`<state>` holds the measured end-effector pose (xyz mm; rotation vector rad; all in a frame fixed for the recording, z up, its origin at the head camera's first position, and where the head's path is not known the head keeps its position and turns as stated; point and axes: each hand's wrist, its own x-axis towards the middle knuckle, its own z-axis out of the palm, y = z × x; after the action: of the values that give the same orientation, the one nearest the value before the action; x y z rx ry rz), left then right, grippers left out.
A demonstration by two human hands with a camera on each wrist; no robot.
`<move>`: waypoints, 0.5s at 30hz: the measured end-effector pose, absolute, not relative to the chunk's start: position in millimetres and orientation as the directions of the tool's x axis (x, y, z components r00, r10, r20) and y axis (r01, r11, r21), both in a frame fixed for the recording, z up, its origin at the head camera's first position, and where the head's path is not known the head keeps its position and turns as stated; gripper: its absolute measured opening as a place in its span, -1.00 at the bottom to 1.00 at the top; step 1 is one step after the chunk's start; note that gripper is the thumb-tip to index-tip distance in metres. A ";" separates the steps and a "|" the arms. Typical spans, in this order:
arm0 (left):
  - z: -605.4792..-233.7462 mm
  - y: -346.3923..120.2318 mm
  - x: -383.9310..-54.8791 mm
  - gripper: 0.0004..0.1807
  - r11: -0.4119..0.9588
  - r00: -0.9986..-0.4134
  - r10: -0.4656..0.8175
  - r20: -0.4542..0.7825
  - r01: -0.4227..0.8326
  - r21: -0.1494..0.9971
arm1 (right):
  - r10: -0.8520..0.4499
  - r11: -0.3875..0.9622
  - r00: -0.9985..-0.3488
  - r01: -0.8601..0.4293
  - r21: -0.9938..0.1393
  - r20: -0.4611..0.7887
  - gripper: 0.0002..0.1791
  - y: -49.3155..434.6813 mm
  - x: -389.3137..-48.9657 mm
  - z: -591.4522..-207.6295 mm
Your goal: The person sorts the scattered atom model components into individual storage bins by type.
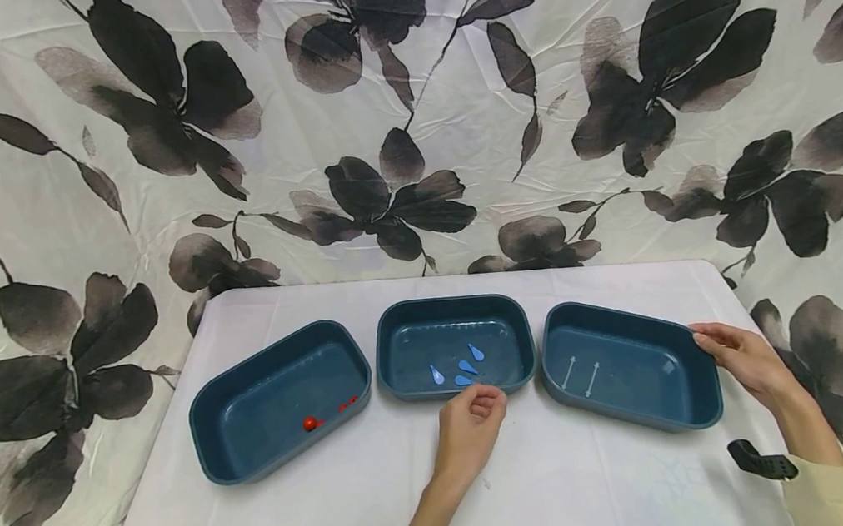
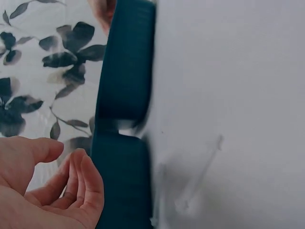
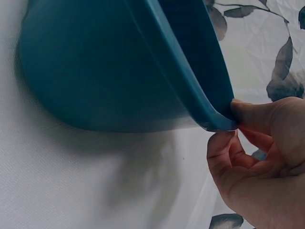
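My left hand (image 1: pixel 472 426) is at the front rim of the middle blue tray (image 1: pixel 451 309), fingers loosely bent. In the left wrist view a gap shows between thumb and fingertips, with nothing in it. Several small light-blue drop-shaped pieces (image 1: pixel 467 367) lie in that tray. My right hand (image 1: pixel 746 364) grips the outer end of the right blue tray (image 1: pixel 652 406), thumb over the rim and fingers bent under it, as the right wrist view shows (image 3: pixel 267 157). Two thin pale sticks (image 1: pixel 592 379) with wider ends lie inside the right tray.
On the left stands another blue tray (image 1: pixel 250 370) with a round red piece (image 1: pixel 310 423) and smaller red bits (image 1: pixel 348 403). Blurred pale sticks (image 2: pixel 202 174) show over the white tablecloth (image 1: pixel 322 505). Behind the table hangs a floral cloth (image 1: pixel 292 157).
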<state>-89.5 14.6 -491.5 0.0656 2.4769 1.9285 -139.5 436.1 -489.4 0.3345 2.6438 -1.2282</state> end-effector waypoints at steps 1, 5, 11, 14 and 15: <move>-493.0 12.6 -88.3 -0.95 0.245 -0.999 0.024 0.022 0.028 0.969 | 0.117 0.635 -0.954 0.287 -0.718 -0.277 -0.32 436.1 -139.6 -489.3; -500.2 4.2 -83.9 -0.96 0.256 -1.000 -0.021 0.006 0.000 0.967 | 0.119 0.639 -0.953 0.288 -0.713 -0.277 -0.32 436.1 -140.0 -489.0; -512.3 -8.0 -77.5 -0.96 0.301 -0.998 -0.062 0.001 -0.018 0.954 | 0.123 0.602 -0.949 0.303 -0.738 -0.289 -0.30 435.8 -140.7 -489.9; -517.1 -12.6 -74.2 -0.97 0.318 -0.997 -0.083 0.004 -0.022 0.948 | 0.126 0.602 -0.948 0.307 -0.737 -0.292 -0.30 436.1 -140.5 -490.4; -518.7 -14.0 -73.3 -0.97 0.322 -0.996 -0.091 0.002 -0.028 0.946 | 0.125 0.605 -0.948 0.306 -0.735 -0.292 -0.30 436.3 -140.4 -490.5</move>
<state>-73.3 -14.0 -518.7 -0.1163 2.5981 1.8574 -140.4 436.3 -490.5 0.3575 2.6207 -1.2591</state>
